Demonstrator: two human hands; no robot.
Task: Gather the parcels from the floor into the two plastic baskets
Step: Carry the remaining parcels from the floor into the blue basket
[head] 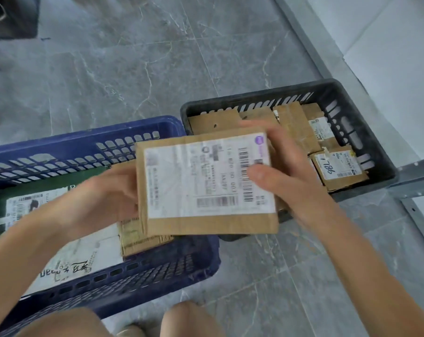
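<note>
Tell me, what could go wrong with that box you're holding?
The flat brown cardboard parcel hangs over the gap between the blue plastic basket and the black plastic basket, held only at its edges by the left hand and right hand. It might slip onto the floor or land crooked on the rims.

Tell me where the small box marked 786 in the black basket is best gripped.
Come from above and pinch the small box across its two free edges. It lies flat, label up, against the black basket wall, so its sides are hard to reach.
</note>
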